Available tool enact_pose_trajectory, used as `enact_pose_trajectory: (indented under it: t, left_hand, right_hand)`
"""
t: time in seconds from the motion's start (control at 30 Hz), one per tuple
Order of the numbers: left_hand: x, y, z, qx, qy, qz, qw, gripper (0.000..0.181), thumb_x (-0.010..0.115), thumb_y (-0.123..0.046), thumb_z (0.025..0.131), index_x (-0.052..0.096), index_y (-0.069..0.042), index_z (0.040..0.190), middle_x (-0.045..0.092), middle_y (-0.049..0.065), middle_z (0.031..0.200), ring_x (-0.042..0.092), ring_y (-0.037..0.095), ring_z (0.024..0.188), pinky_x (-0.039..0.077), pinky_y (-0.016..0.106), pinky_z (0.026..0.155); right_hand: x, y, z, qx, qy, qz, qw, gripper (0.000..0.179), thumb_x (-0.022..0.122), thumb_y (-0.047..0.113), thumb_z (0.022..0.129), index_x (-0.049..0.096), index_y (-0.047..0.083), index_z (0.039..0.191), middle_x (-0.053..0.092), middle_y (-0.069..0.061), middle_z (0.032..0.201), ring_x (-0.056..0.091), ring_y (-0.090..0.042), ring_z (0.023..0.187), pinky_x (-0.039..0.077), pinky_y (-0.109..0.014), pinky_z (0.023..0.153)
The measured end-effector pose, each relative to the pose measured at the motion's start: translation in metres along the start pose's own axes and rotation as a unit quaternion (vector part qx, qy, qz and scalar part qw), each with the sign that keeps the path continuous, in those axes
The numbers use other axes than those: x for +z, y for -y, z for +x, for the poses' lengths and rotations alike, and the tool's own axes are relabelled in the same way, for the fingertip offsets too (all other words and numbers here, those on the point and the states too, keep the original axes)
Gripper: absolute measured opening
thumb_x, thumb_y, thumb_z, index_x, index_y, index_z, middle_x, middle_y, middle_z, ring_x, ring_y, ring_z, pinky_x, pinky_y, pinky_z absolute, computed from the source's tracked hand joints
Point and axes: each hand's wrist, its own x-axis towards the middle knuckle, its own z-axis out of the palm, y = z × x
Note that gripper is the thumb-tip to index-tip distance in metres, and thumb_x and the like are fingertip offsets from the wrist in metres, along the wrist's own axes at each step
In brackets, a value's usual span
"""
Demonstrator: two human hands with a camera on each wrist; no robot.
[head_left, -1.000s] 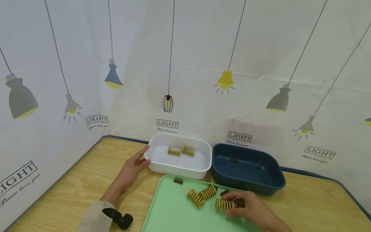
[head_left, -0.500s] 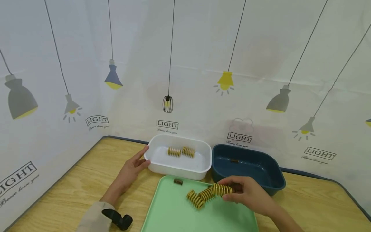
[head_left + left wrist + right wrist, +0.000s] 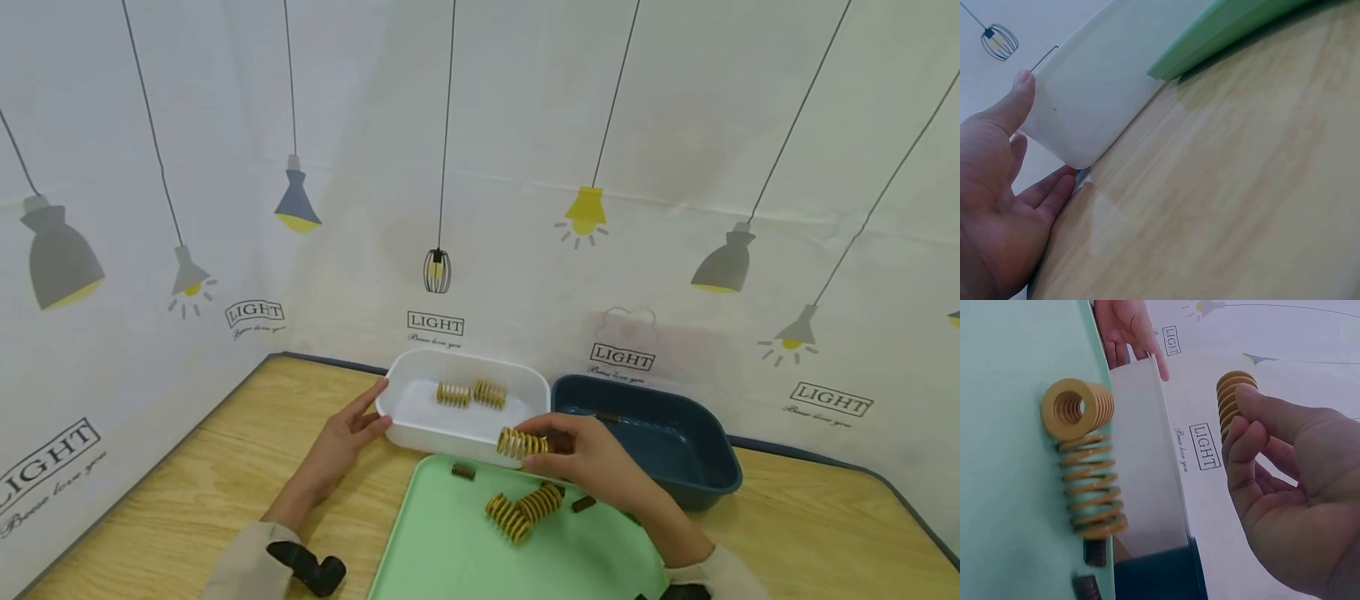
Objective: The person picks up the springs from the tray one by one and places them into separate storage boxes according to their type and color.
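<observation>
My right hand pinches a large yellow coil spring between thumb and fingers, held up at the front rim of the white bin. Two more yellow springs lie inside that bin. At the bin's left end rests my left hand, its thumb and fingers fairly straight against the wall, as the left wrist view shows too. On the green tray, two yellow springs lie touching each other. Small dark springs lie near the tray's far edge, one at left and another dark spring at right.
Right beside the white bin stands a dark blue bin with a small dark spring in it. Both bins sit on the wooden table before a lamp-printed curtain. The tray's far edge lies close before them.
My right hand has lifted the yellow spring off the tray and carried it left and away from me to the white bin's rim. The left hand has stayed at the bin.
</observation>
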Motion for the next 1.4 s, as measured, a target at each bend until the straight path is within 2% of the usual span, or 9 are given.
enact_pose_trajectory:
  t: [0.13,0.23,0.33,0.53,0.73,0.97,1.1,1.23,1.4]
  left_hand:
    - [0.0,0.0,0.0,0.001,0.002,-0.002,1.0,0.065,0.062,-0.029,0.094,0.031,-0.028,0.151,0.021,-0.005,0.156,0.042,0.028,0.131,0.035,0.042,0.106]
    - [0.0,-0.001,0.0,0.001,0.002,-0.003,1.0,0.064,0.062,-0.028,0.094,0.031,-0.028,0.151,0.021,-0.006,0.156,0.041,0.029,0.131,0.035,0.041,0.106]
    - [0.0,-0.001,0.0,0.001,0.003,-0.005,1.0,0.063,0.061,-0.026,0.095,0.031,-0.026,0.151,0.021,-0.005,0.156,0.041,0.03,0.131,0.035,0.041,0.106]
    - [-0.001,-0.002,0.0,0.004,0.004,-0.007,1.0,0.063,0.06,-0.023,0.095,0.031,-0.024,0.151,0.021,-0.002,0.157,0.041,0.031,0.13,0.036,0.04,0.106]
    - [-0.003,0.0,0.0,-0.001,-0.004,-0.009,1.0,0.064,0.063,-0.026,0.093,0.034,-0.027,0.15,0.023,-0.006,0.155,0.043,0.028,0.13,0.038,0.035,0.104]
    - [-0.002,0.001,0.003,0.001,-0.003,0.008,1.0,0.063,0.063,-0.031,0.093,0.034,-0.031,0.149,0.025,-0.006,0.155,0.042,0.027,0.13,0.037,0.039,0.105]
    - [-0.001,-0.002,0.004,0.004,-0.003,0.005,1.0,0.062,0.062,-0.026,0.094,0.035,-0.029,0.149,0.026,-0.004,0.155,0.043,0.029,0.13,0.037,0.039,0.105]
    - [-0.001,-0.001,0.003,0.007,0.001,-0.006,1.0,0.06,0.061,-0.022,0.095,0.035,-0.026,0.15,0.025,-0.004,0.155,0.043,0.029,0.13,0.037,0.039,0.105]
    - [-0.002,0.002,0.002,0.011,-0.002,-0.003,0.9999,0.061,0.061,-0.024,0.095,0.035,-0.027,0.15,0.026,-0.005,0.154,0.044,0.028,0.129,0.039,0.034,0.103]
  right_hand:
    - [0.007,0.003,0.016,-0.004,0.004,0.0,1.0,0.036,0.071,0.028,0.087,0.065,0.017,0.122,0.066,-0.005,0.103,0.061,-0.025,0.074,0.053,-0.034,0.059]
    - [0.012,0.005,0.027,-0.006,0.005,0.005,1.0,0.038,0.071,0.026,0.088,0.064,0.013,0.123,0.065,-0.007,0.108,0.063,-0.031,0.08,0.055,-0.043,0.064]
    - [0.017,0.005,0.039,-0.009,0.001,-0.004,0.9999,0.038,0.071,0.024,0.088,0.064,0.011,0.124,0.064,-0.009,0.114,0.064,-0.029,0.083,0.054,-0.048,0.067]
    - [0.029,0.001,0.065,-0.017,-0.006,-0.027,0.9995,0.038,0.071,0.021,0.088,0.064,0.01,0.124,0.063,-0.009,0.118,0.063,-0.02,0.082,0.054,-0.04,0.067]
    - [0.042,-0.005,0.093,-0.009,-0.021,-0.052,0.9984,0.037,0.074,0.025,0.086,0.067,0.015,0.12,0.066,0.0,0.109,0.064,-0.012,0.085,0.054,-0.029,0.068]
    - [0.055,-0.004,0.112,0.007,-0.033,-0.047,0.9983,0.035,0.076,0.02,0.084,0.069,0.013,0.118,0.067,-0.001,0.104,0.063,-0.015,0.085,0.055,-0.028,0.067]
    - [0.062,-0.006,0.122,0.013,-0.038,-0.047,0.9981,0.032,0.075,0.019,0.084,0.07,0.013,0.115,0.067,-0.002,0.106,0.062,-0.015,0.086,0.055,-0.027,0.067]
    - [0.067,-0.01,0.131,0.014,-0.023,-0.064,0.9976,0.03,0.076,0.019,0.084,0.07,0.011,0.113,0.068,-0.003,0.107,0.062,-0.014,0.084,0.055,-0.027,0.066]
    - [0.07,-0.013,0.14,0.012,0.003,-0.119,0.9928,0.03,0.076,0.022,0.084,0.07,0.012,0.112,0.068,-0.003,0.106,0.062,-0.012,0.082,0.053,-0.027,0.069]
